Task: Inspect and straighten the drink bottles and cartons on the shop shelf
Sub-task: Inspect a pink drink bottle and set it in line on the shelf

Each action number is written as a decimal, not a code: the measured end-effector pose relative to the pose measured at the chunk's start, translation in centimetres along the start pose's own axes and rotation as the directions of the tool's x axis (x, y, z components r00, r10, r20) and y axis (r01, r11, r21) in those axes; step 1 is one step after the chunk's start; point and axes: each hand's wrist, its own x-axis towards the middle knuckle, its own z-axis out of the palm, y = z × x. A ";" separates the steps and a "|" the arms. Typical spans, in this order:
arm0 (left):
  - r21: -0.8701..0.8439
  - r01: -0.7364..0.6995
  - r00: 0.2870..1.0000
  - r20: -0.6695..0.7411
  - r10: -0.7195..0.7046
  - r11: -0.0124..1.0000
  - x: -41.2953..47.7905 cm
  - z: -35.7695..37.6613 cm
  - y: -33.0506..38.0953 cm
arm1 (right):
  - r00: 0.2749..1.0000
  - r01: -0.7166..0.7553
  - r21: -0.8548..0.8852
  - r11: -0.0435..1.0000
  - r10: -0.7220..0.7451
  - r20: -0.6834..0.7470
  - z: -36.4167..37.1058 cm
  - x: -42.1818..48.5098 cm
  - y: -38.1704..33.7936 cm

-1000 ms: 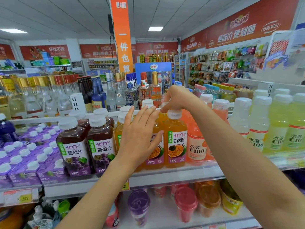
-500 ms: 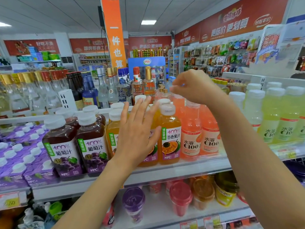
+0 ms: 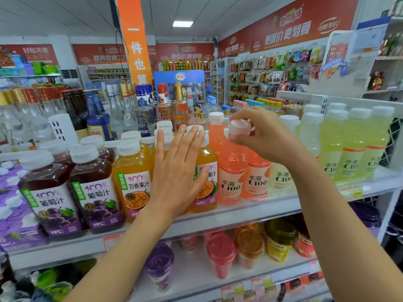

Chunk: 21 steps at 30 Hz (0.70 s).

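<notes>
Right hand (image 3: 263,136) is pinching the cap of the pink C100 bottle (image 3: 231,171) at the shelf's (image 3: 239,212) front edge, left hand (image 3: 176,171) lying flat, fingers straight, against the neighbouring passion-fruit bottle (image 3: 206,171); best turning the pink one slowly, label outward, base down.

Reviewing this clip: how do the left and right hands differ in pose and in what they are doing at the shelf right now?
The left hand is flat with straight fingers, held across the front of the orange juice bottles; the right hand is curled, pinching the cap of a pink bottle. The left hand sits at label height, the right hand higher, at cap height. Both work the same shelf.
</notes>
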 end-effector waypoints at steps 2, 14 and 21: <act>-0.049 0.018 1.000 -0.011 -0.018 0.999 -0.2 -0.2 0.4 | 0.994 0.008 0.160 0.987 0.009 -0.107 -0.6 -0.9 0.6; -0.630 0.212 0.975 0.185 -0.121 0.747 -5.7 -1.4 7.5 | 0.917 -0.040 0.611 0.791 0.273 -0.292 -1.2 -7.8 2.9; -0.734 0.536 0.840 0.511 -0.181 0.418 -11.9 -0.7 7.8 | 0.952 -0.184 0.740 0.647 0.305 -0.029 3.7 -12.4 4.4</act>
